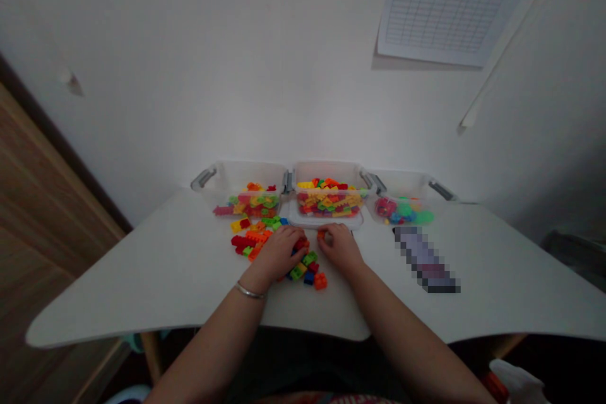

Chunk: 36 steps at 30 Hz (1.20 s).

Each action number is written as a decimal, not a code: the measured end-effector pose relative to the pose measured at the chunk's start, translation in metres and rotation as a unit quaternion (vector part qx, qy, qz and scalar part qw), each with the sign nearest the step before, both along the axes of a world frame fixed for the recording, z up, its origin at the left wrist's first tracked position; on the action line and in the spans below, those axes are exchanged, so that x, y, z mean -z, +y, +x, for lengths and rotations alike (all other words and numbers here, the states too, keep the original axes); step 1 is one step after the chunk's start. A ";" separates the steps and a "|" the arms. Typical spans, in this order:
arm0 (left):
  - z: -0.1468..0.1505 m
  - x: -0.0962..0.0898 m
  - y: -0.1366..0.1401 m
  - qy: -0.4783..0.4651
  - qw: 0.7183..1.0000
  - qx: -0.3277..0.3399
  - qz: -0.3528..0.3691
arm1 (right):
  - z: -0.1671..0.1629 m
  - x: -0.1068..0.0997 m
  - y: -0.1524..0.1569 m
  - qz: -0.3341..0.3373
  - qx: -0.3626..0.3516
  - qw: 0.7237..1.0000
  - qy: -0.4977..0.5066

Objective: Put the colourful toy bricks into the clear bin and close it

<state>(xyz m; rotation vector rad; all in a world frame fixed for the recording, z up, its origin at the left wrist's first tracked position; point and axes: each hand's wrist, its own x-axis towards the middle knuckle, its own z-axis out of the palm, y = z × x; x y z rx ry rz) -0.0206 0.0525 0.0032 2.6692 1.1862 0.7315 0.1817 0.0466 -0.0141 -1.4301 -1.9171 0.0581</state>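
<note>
My left hand (280,251), with a bangle at the wrist, bends over a pile of toy bricks on the white table. Its thumb and fingers close around a red toy brick (298,244), partly hidden by the fingers. Just to the right, my right hand (343,249) pinches a small orange toy brick (321,235) between thumb and index finger. Under and beside the left hand lie loose bricks, among them a green brick (310,258), a blue brick (309,278) and an orange brick (320,281). More red and orange bricks (243,243) lie left of it.
Three clear plastic boxes stand along the wall: a left box (227,173) and a middle box (326,170) with bricks, and a right box (407,180) with colourful pieces. A lid (326,223) lies under the middle box. A blurred phone-like object (426,260) rests at right.
</note>
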 end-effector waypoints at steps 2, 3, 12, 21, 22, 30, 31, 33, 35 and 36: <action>0.000 -0.001 -0.001 0.002 1.000 0.001 -0.004 | 0.004 -0.001 0.001 0.051 0.017 0.998 0.043; -0.001 -0.002 -0.001 0.002 1.000 0.003 -0.006 | 0.007 -0.004 0.002 0.081 0.021 0.994 0.067; -0.002 -0.003 0.000 0.021 1.000 0.002 -0.007 | 0.037 -0.053 0.024 0.277 0.133 0.940 0.147; -0.002 0.000 0.002 0.016 1.000 0.003 -0.006 | 0.048 -0.060 0.052 0.236 0.184 0.948 0.112; -0.002 0.000 0.002 0.016 1.000 0.003 -0.006 | 0.047 -0.060 0.053 0.225 0.180 0.952 0.103; 0.000 -0.003 -0.002 0.016 1.000 -0.006 0.013 | 0.024 -0.051 0.032 0.212 0.168 0.959 0.086; 0.000 -0.004 -0.003 0.005 1.000 -0.009 0.012 | 0.017 -0.046 0.024 0.213 0.142 0.963 0.088; 0.001 -0.005 -0.004 -0.030 0.999 -0.011 0.011 | 0.001 -0.034 0.006 0.200 0.073 0.973 0.084; 0.000 -0.006 -0.005 -0.071 0.997 -0.001 0.025 | -0.012 -0.023 -0.012 0.161 -0.001 0.985 0.068; 0.000 -0.006 -0.005 -0.090 0.995 0.003 0.038 | -0.017 -0.018 -0.021 0.133 -0.038 0.989 0.055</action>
